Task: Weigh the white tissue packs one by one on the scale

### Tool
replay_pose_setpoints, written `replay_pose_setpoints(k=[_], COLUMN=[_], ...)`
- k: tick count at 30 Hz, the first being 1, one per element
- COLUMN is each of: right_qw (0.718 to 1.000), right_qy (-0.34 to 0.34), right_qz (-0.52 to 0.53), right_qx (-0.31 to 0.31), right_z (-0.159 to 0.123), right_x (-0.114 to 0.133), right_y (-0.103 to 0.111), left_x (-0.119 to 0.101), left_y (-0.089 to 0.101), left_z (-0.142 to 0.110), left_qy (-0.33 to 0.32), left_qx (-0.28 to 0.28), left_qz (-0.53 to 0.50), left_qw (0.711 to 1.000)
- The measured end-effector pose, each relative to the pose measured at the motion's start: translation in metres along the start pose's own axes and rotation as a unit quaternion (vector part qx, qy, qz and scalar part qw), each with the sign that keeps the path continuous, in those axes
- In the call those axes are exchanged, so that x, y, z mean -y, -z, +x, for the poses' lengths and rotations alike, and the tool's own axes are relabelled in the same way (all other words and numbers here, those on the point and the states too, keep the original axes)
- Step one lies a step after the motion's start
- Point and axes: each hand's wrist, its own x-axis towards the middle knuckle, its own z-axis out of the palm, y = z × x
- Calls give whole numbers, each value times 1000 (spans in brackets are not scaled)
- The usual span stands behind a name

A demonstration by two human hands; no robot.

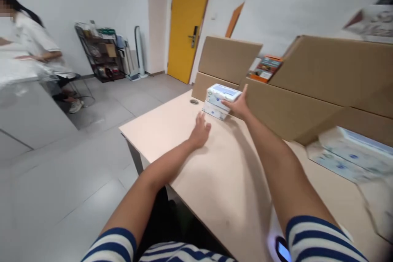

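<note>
Two white-and-blue tissue packs are stacked near the far edge of the table, an upper pack on a lower pack. My right hand grips the right end of the upper pack. Its thumb lies across the front face and one finger points up; the other fingers are hidden behind. My left hand is just in front of the stack, over the tabletop, apart from the packs. Its fingers are loosely bent and spread, with nothing in them.
Open cardboard boxes line the table's far side. More stacked tissue packs are at the right, blurred. A lit device lies by my right sleeve. Left of the table, a person sits at another desk.
</note>
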Motion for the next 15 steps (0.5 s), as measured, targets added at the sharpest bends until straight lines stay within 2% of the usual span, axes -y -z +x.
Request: replay_pose_setpoints(k=[3,7,11,15], right_qw=[996,991,983,966], right_qy=[-30,-6,-2,-14], right_qz=[-76,-123,-178,-249], right_qx=[36,45,44,70], right_z=[12,19,16,-16], right_x=[-27,-44,-38,-20], right_y=[2,10,3,8], left_x=[10,15,20,27], left_y=[-1,-2,0,8], left_z=[-4,-5,1,8], left_qy=[-22,-34,-50,-95], left_qx=[32,29,18,-5], left_qz=[29,54,60,73], left_qw=[999,998,997,993])
